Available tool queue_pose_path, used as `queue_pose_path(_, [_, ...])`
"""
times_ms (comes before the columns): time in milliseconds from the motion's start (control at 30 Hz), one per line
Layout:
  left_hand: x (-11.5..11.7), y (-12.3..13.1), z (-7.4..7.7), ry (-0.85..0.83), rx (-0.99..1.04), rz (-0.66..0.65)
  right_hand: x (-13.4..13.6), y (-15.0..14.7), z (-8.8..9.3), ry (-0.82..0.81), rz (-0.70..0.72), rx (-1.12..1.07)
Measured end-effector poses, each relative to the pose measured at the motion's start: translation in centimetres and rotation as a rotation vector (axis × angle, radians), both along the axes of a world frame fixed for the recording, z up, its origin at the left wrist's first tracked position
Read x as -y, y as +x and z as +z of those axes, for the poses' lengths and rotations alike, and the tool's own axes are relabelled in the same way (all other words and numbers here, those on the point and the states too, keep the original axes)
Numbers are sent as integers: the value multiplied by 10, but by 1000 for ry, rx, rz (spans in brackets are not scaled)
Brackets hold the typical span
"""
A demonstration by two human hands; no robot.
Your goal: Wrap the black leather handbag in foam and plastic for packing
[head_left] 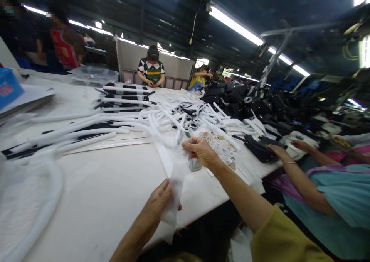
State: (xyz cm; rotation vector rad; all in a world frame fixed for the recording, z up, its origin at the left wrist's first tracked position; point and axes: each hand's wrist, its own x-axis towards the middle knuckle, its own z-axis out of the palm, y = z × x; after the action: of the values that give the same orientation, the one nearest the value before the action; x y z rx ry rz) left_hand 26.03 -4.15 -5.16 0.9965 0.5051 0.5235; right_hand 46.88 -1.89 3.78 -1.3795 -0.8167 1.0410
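Note:
A thin, translucent white strip [177,177], like tissue or plastic film, stretches between my two hands over the table's front edge. My left hand [157,200] grips its lower part, thumb on top and fingers partly hidden behind. Higher up, my right hand [200,150] pinches the top end between thumb and fingers. Just behind the right wrist stands a small grey block-like object [195,164], partly covered by the hand. To its right lies a pile of small white tags or papers [221,148].
White foam-like tubes [78,127] and black straps cover the table's middle and left. Stacked wrapped bundles [125,98] lie behind. Black bags [231,96] are heaped at right. A co-worker in teal [332,192] handles a black bag [261,146] close by. A blue box [10,88] sits far left.

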Motion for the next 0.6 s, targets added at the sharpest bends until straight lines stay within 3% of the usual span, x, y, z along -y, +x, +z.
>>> queue_pose_path(133, [2,2,-1,-122,37,50,6,18,-22,-35,-62,-25])
queue_pose_path(400, [-6,-7,-10,-4,53,77,4,24,-53,-120,-79,-16])
queue_pose_path(500, [-11,-15,-2,17,112,138,3,14,-63,-171,-43,5])
queue_pose_path(600, [-18,-24,15,10,147,287,7,-3,-72,-228,32,31])
